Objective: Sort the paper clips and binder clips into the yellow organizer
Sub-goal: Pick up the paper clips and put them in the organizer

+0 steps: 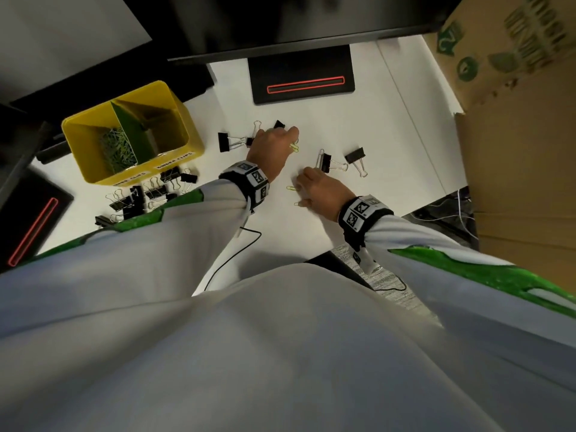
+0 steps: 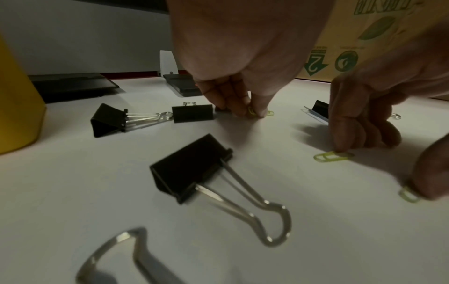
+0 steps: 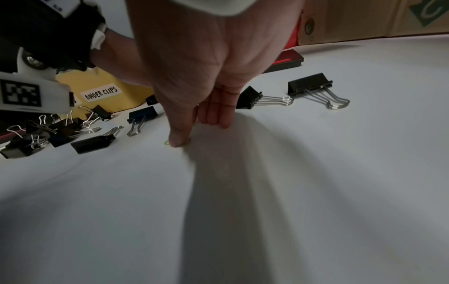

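The yellow organizer (image 1: 187,141) stands at the left of the white table, with green paper clips (image 1: 117,151) in its left compartment. My left hand (image 1: 293,143) reaches to mid-table and pinches a yellow-green paper clip (image 2: 252,112) lying on the surface. My right hand (image 1: 299,194) is lower and to the right. Its index fingertip (image 2: 340,148) presses one paper clip (image 2: 332,156), and its thumb (image 3: 178,139) presses another (image 2: 409,195). Black binder clips lie loose around both hands (image 1: 229,141) (image 1: 355,155) (image 1: 326,162).
A pile of binder clips (image 1: 149,194) lies in front of the organizer. A black monitor base (image 1: 300,76) sits at the back, a cardboard box (image 1: 514,120) stands at the right, and another black base (image 1: 31,219) is at the left. The table's front edge is close to my body.
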A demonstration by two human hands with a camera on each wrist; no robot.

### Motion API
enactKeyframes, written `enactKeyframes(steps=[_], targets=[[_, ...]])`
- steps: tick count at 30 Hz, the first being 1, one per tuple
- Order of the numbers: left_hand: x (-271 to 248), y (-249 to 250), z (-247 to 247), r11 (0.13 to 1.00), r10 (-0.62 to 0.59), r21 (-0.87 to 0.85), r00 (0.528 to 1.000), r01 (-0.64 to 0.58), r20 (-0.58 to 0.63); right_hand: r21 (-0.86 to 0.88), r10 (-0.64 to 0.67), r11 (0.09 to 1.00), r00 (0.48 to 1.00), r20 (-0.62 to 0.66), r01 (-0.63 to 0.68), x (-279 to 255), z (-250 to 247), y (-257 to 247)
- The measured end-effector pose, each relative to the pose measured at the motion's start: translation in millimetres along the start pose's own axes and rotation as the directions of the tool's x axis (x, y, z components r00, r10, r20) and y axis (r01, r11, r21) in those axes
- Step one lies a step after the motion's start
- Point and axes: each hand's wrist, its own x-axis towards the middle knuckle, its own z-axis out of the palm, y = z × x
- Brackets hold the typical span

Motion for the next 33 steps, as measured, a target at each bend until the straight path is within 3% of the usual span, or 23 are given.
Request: enactKeyframes(steps=[11, 15, 18, 23, 26, 30, 33], targets=[[-10.9, 7.0, -1.5, 0.994, 0.007, 0.108, 0.996, -0.017, 0.093, 0.010, -0.040, 0.999, 0.997, -0.064, 0.040, 5.3, 14.6, -3.6], [-18.0, 5.7, 1.8, 0.998, -0.023, 0.062, 0.996, 0.018, 0.081, 0.196, 0.102, 0.977, 0.989, -0.107, -0.079, -3.0, 1.3, 0.8], [-24.3, 3.1, 4.4, 1.000, -0.003, -0.013, 0.999, 0.003, 0.035, 0.300, 0.236, 0.938, 0.955, -0.181, -0.175, -6.7, -10.0, 12.4], [-41.4, 9.1, 1.9, 0.982, 0.073, -0.177, 0.997, -0.067, 0.029, 0.294, 0.414, 0.892, 0.881, -0.230, -0.343, -1.7, -20.0, 33.5], [-55.8, 13.2, 2.8, 0.954, 0.090, -0.296, 0.987, -0.047, 0.132, 0.301, 0.466, 0.870, 0.850, -0.246, -0.390, 0.0, -22.7, 43.5], [-69.1, 11.6, 10.6, 0.978, 0.092, -0.200, 0.980, -0.055, 0.179, 0.308, 0.456, 0.873, 0.855, -0.246, -0.377, 9.8, -28.2, 36.3], [-70.0, 17.3, 9.8, 0.988, 0.127, -0.116, 0.974, -0.107, 0.189, 0.387, 0.569, 0.801, 0.783, -0.252, -0.457, 14.5, -39.5, 40.1]])
